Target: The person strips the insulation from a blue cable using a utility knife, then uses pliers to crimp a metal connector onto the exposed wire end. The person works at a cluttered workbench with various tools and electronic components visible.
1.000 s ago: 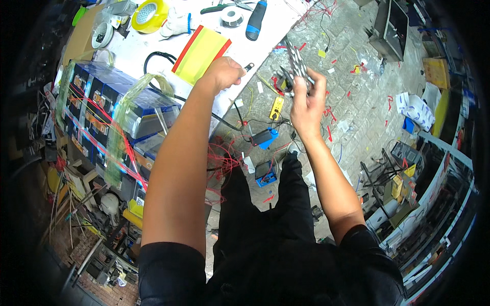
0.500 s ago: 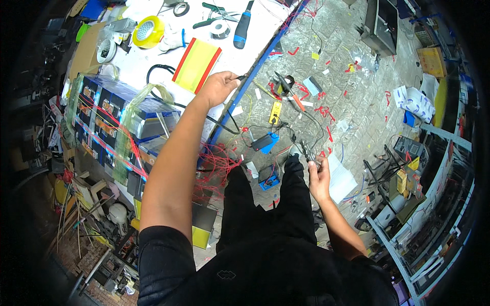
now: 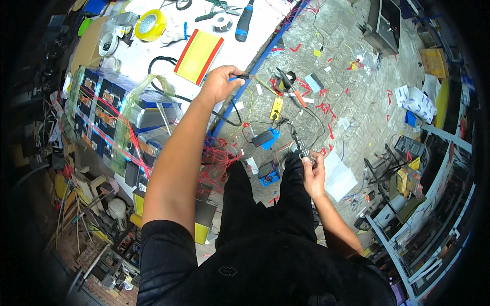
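Note:
My left hand [image 3: 223,84], at the table's edge, pinches the end of a black cable [image 3: 240,77], with a bit of blue beside the fingers. The cable [image 3: 178,96] loops back across the table and over its edge. Lower and to the right, over the floor by my leg, my right hand [image 3: 314,176] is closed on a slim metal hand tool [image 3: 302,151]; its exact kind is hard to make out. Left of my left forearm stands a block of blue-and-black battery cells [image 3: 104,117], bound with tape and red wires. A yellow-and-red panel [image 3: 199,56] lies just beyond my left hand.
On the white table are a tape roll [image 3: 150,25], a solder spool [image 3: 221,22], scissors and a blue-black screwdriver [image 3: 244,23]. A soldering iron [image 3: 291,87], a yellow power strip [image 3: 276,108], cords and red scraps lie on the floor. Tangled red wires [image 3: 219,158] hang near my left leg.
My left hand has moved slightly right with the cable end, past the table edge. My right hand and its tool have shifted slightly left and up.

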A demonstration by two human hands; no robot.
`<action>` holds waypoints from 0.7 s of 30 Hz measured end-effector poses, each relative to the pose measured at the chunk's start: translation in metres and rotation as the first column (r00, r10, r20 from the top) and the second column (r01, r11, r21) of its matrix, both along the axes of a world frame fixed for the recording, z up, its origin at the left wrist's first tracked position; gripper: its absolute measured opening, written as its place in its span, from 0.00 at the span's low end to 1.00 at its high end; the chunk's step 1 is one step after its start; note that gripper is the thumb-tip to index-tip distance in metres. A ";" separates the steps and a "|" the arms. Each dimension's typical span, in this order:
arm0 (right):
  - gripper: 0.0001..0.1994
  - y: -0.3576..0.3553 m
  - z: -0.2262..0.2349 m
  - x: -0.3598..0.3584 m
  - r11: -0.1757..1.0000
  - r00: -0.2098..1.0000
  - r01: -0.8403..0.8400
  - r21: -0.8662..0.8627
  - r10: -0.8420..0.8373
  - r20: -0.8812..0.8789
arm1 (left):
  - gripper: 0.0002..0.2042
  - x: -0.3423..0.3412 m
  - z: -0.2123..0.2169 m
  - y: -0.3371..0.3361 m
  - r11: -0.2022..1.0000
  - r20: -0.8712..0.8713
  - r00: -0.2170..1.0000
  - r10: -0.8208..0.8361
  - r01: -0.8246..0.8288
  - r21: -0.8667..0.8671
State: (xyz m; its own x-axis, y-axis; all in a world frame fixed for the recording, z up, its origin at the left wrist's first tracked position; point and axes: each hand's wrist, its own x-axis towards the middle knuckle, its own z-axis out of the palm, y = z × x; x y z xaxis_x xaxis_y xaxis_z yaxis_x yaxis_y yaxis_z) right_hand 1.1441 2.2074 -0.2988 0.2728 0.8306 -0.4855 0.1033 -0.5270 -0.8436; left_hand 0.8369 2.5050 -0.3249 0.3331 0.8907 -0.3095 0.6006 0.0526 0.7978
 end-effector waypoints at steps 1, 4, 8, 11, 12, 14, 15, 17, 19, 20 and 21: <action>0.11 -0.001 -0.002 -0.001 1.000 1.000 -0.003 0.019 0.003 -0.001 | 0.14 0.000 0.001 0.000 1.000 0.017 1.000 0.006 -0.006 -0.011; 0.11 -0.001 -0.001 -0.003 1.000 1.000 0.001 0.022 -0.001 -0.016 | 0.12 0.000 0.003 0.000 0.999 0.022 0.999 0.034 -0.035 0.039; 0.11 0.003 -0.004 -0.003 0.999 1.000 -0.023 0.030 0.023 0.001 | 0.11 -0.006 -0.003 0.001 0.996 -0.087 0.993 0.083 -0.084 -0.003; 0.12 0.027 0.002 -0.010 0.999 0.999 -0.030 0.034 0.031 -0.043 | 0.12 -0.006 -0.005 0.007 0.993 -0.178 0.978 0.106 -0.113 -0.031; 0.13 0.038 0.002 -0.013 0.997 0.998 -0.054 0.048 0.055 -0.020 | 0.13 -0.004 -0.003 0.016 0.987 -0.194 0.976 0.102 -0.123 -0.100; 0.13 0.065 0.002 -0.019 0.992 0.994 -0.106 0.071 0.105 0.027 | 0.15 0.000 0.000 0.029 0.973 -0.271 0.960 0.070 -0.125 -0.194; 0.14 0.080 0.004 -0.024 0.989 0.995 -0.104 0.106 0.104 0.012 | 0.15 0.004 0.004 0.036 0.969 -0.330 0.943 0.041 -0.118 -0.217; 0.15 0.110 0.007 -0.036 0.980 0.995 -0.093 0.175 0.099 -0.026 | 0.17 0.010 0.008 0.047 0.949 -0.415 0.910 0.004 -0.134 -0.285; 0.16 0.140 0.009 -0.048 0.964 0.987 -0.162 0.213 0.163 0.011 | 0.19 0.012 0.010 0.052 0.908 -0.459 0.888 0.005 -0.196 -0.370; 0.16 0.155 0.010 -0.054 0.954 0.981 -0.194 0.231 0.192 0.031 | 0.19 0.013 0.012 0.053 0.907 -0.475 0.880 0.005 -0.204 -0.368; 0.17 0.170 0.010 -0.060 0.940 0.973 -0.228 0.253 0.215 0.080 | 0.19 0.016 0.017 0.054 0.906 -0.488 0.873 0.002 -0.208 -0.368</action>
